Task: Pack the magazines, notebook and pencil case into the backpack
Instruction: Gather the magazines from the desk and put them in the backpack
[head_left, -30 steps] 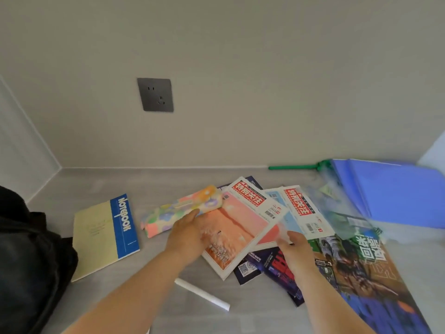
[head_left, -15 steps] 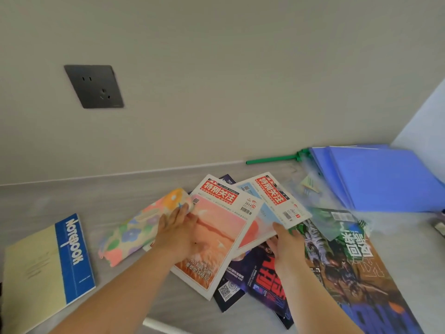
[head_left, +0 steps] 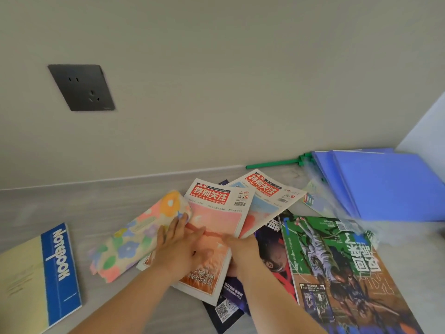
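Observation:
Several magazines lie fanned on the grey desk. On top is a pink-cover magazine with a red title. A second red-title magazine sits behind it, a dark one beneath, and a large green-and-orange one to the right. My left hand lies flat on the pink cover, fingers spread, fingertips touching the floral pencil case. My right hand grips the pink magazine's right edge, thumb on top. The yellow-and-blue notebook lies at the far left. The backpack is out of view.
Blue folders in clear plastic are stacked at the back right, with a green stick along the wall. A dark wall socket sits above the desk. A white side wall closes the right.
The view has swung right, so the backpack and the white pen have left the frame. My right hand slid left onto the pink magazine's right edge. My left hand stays on its cover.

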### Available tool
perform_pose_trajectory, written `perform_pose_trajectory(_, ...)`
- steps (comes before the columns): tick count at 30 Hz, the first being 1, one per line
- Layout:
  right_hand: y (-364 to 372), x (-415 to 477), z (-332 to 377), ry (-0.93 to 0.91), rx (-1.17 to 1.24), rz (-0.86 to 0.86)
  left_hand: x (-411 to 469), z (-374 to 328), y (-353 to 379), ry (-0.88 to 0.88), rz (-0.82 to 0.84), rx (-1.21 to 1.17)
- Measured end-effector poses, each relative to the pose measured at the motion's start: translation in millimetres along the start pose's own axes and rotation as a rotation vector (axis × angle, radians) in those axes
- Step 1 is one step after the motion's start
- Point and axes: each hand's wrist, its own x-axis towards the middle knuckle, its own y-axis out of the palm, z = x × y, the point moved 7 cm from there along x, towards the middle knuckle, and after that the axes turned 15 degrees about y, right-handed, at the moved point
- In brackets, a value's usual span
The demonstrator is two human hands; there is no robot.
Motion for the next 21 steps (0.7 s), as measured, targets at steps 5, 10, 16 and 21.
perform_pose_trajectory(5,0,3,1,-0.050,0.016,-0.037,-6,-2,-1,0.013,-0.124,-0.061)
perform_pose_trajectory(10,-10,-2,9,-0.063,-0.017,-0.030,-12,16,-14,-0.053,-0.148,-0.105)
perform_pose_trajectory(16,-23,-22,37,-0.183,-0.235,0.064,-21,42,-32,-0.188,-0.198,-0.132)
perform_pose_trajectory(21,-40,-40,54,-0.290,-0.276,0.120,-29,26,-54,-0.110,-0.472,-0.195)
